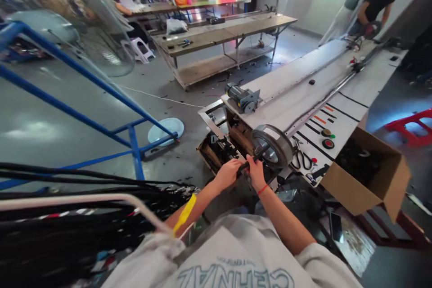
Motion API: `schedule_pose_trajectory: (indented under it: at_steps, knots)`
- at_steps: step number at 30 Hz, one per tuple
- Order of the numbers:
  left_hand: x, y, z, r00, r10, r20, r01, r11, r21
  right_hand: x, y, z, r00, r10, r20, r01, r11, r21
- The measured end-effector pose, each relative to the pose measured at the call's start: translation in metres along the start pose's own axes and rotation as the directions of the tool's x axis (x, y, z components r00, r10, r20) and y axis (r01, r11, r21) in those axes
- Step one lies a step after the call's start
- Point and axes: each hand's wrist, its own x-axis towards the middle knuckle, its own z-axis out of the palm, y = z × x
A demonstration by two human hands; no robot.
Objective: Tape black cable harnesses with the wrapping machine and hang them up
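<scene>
Both my hands meet low in front of me, at the near end of the long white table. My left hand [229, 173] is closed round a black cord-like piece [243, 167]. Right beside it, my right hand [255, 173], with a red string on the wrist, grips the same piece. The black piece runs up toward the hub of a grey-rimmed wheel [272, 146] mounted at the table's end. Whether it is joined to the hub I cannot tell. My fingers partly hide it.
On the white table [286, 85] are a motor [241, 96], scissors [302, 157], tape rolls [327, 144] and black strips. A cardboard box [354, 189] stands right. Left are a blue frame [133, 148] and hanging black cords [84, 184]. Another person [374, 4] works at the far end.
</scene>
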Motion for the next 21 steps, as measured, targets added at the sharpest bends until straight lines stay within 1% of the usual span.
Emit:
schedule_pose_trajectory:
  at_steps: [2,4,5,6,7,8,9,10,11,12,13,14,15,16,17,18,19,20,21]
  knots:
    - [-0.025,-0.010,0.001,0.998,0.066,0.003,-0.066,0.998,-0.014,0.005,-0.004,-0.005,0.998,-0.045,-0.042,0.048,0.995,0.090]
    - [-0.053,-0.024,0.000,0.996,0.083,0.018,-0.083,0.996,-0.016,0.014,-0.013,-0.018,0.995,-0.080,-0.056,0.089,0.981,0.175]
    - [-0.067,-0.034,-0.002,0.998,0.059,0.032,-0.059,0.998,-0.003,0.018,-0.018,-0.025,0.996,-0.091,-0.021,0.094,0.973,0.211]
    - [-0.081,-0.045,-0.005,0.999,0.003,0.051,-0.005,1.000,0.028,0.022,-0.022,-0.032,0.994,-0.091,0.057,0.076,0.970,0.231]
    - [-0.094,-0.057,-0.010,0.993,-0.090,0.081,0.084,0.994,0.076,0.024,-0.024,-0.037,0.981,-0.077,0.178,0.037,0.975,0.219]
    - [-0.104,-0.070,-0.017,0.969,-0.210,0.130,0.193,0.972,0.132,0.025,-0.024,-0.039,0.947,-0.052,0.318,-0.002,0.986,0.167]
    - [-0.110,-0.082,-0.026,0.921,-0.332,0.203,0.298,0.937,0.181,0.023,-0.023,-0.040,0.895,-0.014,0.447,-0.020,0.997,0.072]
    - [-0.112,-0.092,-0.036,0.858,-0.423,0.291,0.378,0.904,0.201,0.021,-0.020,-0.037,0.836,0.032,0.547,-0.005,0.999,-0.051]
    - [-0.109,-0.100,-0.047,0.801,-0.464,0.378,0.430,0.886,0.176,0.017,-0.015,-0.033,0.779,0.073,0.622,0.044,0.984,-0.170]
    - [-0.100,-0.104,-0.058,0.773,-0.451,0.447,0.457,0.884,0.100,0.012,-0.009,-0.026,0.732,0.099,0.674,0.114,0.958,-0.265]
    - [-0.085,-0.104,-0.067,0.780,-0.389,0.490,0.454,0.891,-0.018,0.008,0.000,-0.016,0.689,0.117,0.715,0.194,0.921,-0.337]
    - [-0.065,-0.100,-0.074,0.815,-0.303,0.494,0.426,0.891,-0.158,0.003,0.011,-0.005,0.647,0.131,0.751,0.273,0.880,-0.389]
    - [-0.041,-0.091,-0.078,0.853,-0.228,0.469,0.390,0.876,-0.284,-0.002,0.024,0.007,0.611,0.143,0.779,0.347,0.836,-0.425]
    - [-0.014,-0.078,-0.078,0.871,-0.165,0.463,0.361,0.853,-0.376,-0.007,0.038,0.022,0.580,0.150,0.801,0.429,0.780,-0.456]
    - [0.015,-0.062,-0.075,0.869,-0.125,0.478,0.363,0.818,-0.447,-0.011,0.054,0.037,0.558,0.160,0.814,0.517,0.700,-0.492]
    - [0.043,-0.044,-0.069,0.854,-0.108,0.510,0.393,0.776,-0.493,-0.016,0.070,0.052,0.542,0.164,0.824,0.617,0.589,-0.523]
    - [0.070,-0.025,-0.061,0.836,-0.111,0.538,0.435,0.732,-0.525,-0.020,0.086,0.065,0.521,0.171,0.836,0.718,0.442,-0.538]
    - [0.093,-0.007,-0.053,0.832,-0.116,0.543,0.461,0.688,-0.561,-0.024,0.099,0.076,0.503,0.167,0.848,0.795,0.294,-0.530]
    - [0.111,0.010,-0.044,0.828,-0.102,0.551,0.473,0.655,-0.589,-0.027,0.108,0.082,0.488,0.166,0.857,0.838,0.186,-0.514]
